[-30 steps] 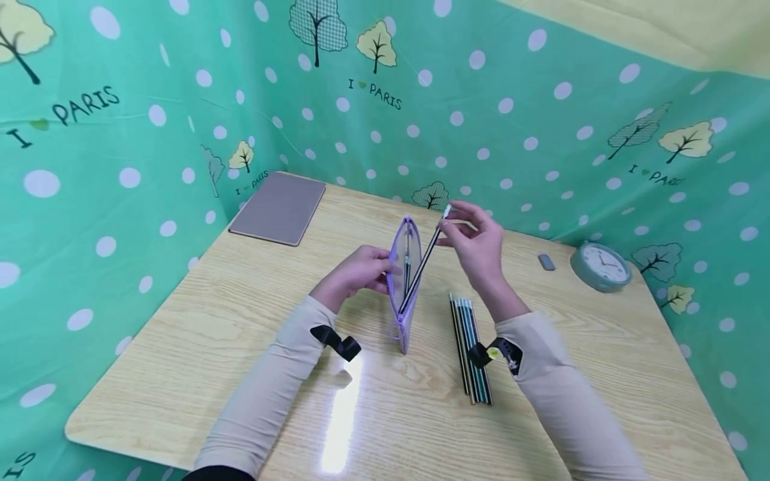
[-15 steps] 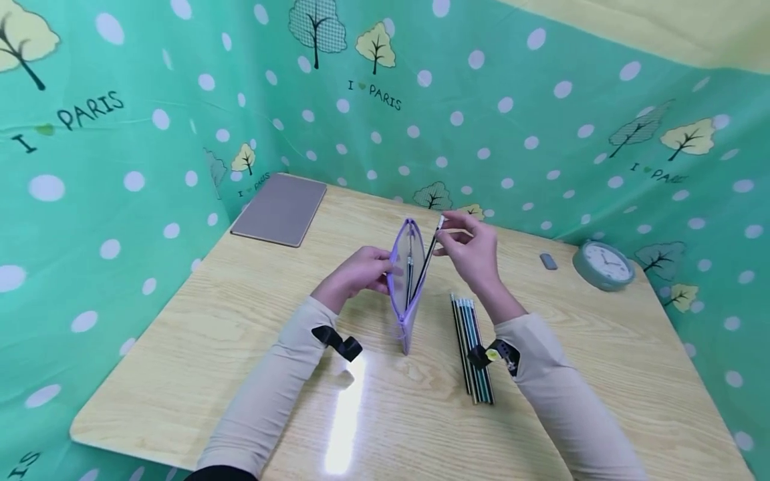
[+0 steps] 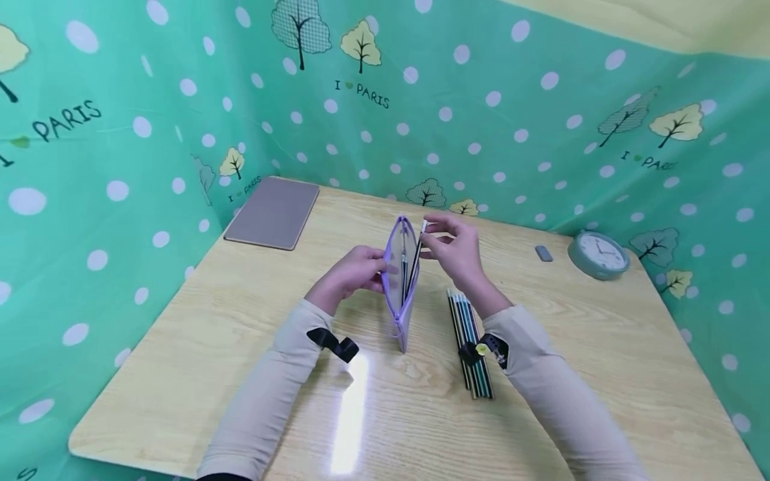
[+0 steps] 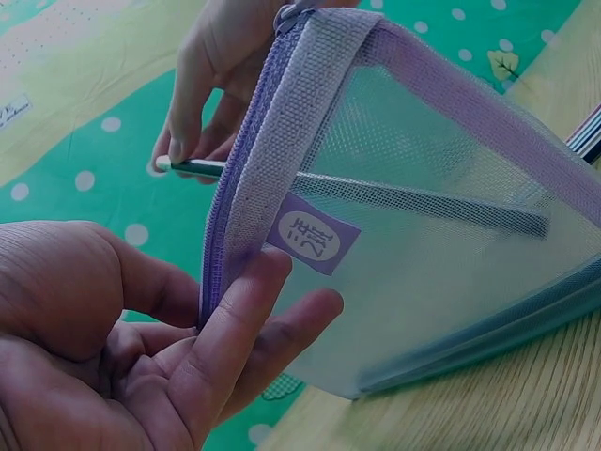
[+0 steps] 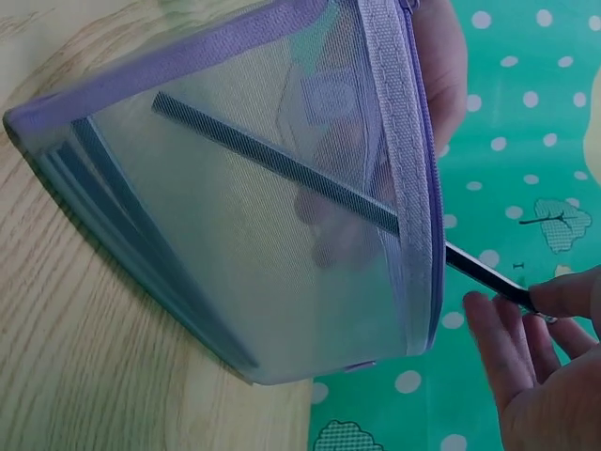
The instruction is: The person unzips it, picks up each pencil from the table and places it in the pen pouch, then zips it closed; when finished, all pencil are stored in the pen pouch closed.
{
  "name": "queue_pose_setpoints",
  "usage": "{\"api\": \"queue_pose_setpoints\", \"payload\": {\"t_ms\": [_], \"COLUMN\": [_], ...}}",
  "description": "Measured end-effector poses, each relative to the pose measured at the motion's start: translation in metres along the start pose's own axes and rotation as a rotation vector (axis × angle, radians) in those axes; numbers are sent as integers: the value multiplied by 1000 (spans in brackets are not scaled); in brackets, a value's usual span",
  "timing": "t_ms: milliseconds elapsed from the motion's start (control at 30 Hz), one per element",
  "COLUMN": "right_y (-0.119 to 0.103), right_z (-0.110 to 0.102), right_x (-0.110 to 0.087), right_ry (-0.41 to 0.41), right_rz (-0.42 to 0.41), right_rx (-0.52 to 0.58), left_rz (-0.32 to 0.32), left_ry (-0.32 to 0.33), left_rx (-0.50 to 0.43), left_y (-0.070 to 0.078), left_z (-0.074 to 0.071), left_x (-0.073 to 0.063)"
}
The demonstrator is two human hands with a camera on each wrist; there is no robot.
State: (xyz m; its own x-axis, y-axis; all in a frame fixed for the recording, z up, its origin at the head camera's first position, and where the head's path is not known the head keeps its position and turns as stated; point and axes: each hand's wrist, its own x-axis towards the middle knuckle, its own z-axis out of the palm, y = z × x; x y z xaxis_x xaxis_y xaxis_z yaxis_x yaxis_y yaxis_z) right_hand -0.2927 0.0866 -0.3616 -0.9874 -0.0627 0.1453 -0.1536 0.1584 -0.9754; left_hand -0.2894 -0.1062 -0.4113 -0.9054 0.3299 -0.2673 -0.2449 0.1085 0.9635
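Observation:
A translucent mesh pencil case with purple trim stands on edge on the table, its zipped mouth spread apart. My left hand grips the case by one side of the mouth, thumb and fingers on either side of the zipper edge. My right hand pinches a dark pencil near its white-tipped end. Most of that pencil lies inside the mesh, slanting down. Several other pencils lie along the bottom of the case. Beside the case, a row of several pencils lies on the table, partly under my right wrist.
A grey-brown flat board lies at the back left of the wooden table. A small grey eraser-like block and a round green clock sit at the back right. A green polka-dot curtain hangs behind.
My right hand has moved left and down toward the case, and the pencil has slid deeper into it and stands steeper. My left hand keeps its hold on the case.

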Motion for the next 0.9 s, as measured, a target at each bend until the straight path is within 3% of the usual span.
{"api": "queue_pose_setpoints", "payload": {"t_ms": [300, 900], "right_y": [5, 12], "right_z": [27, 52], "right_x": [-1, 5], "right_ry": [-112, -157], "right_rz": [-5, -13], "right_rx": [-22, -178], "left_rz": [14, 11], "left_ry": [22, 38], "left_rx": [29, -8], "left_y": [-11, -26], "left_z": [-15, -42], "left_x": [-10, -16]}}
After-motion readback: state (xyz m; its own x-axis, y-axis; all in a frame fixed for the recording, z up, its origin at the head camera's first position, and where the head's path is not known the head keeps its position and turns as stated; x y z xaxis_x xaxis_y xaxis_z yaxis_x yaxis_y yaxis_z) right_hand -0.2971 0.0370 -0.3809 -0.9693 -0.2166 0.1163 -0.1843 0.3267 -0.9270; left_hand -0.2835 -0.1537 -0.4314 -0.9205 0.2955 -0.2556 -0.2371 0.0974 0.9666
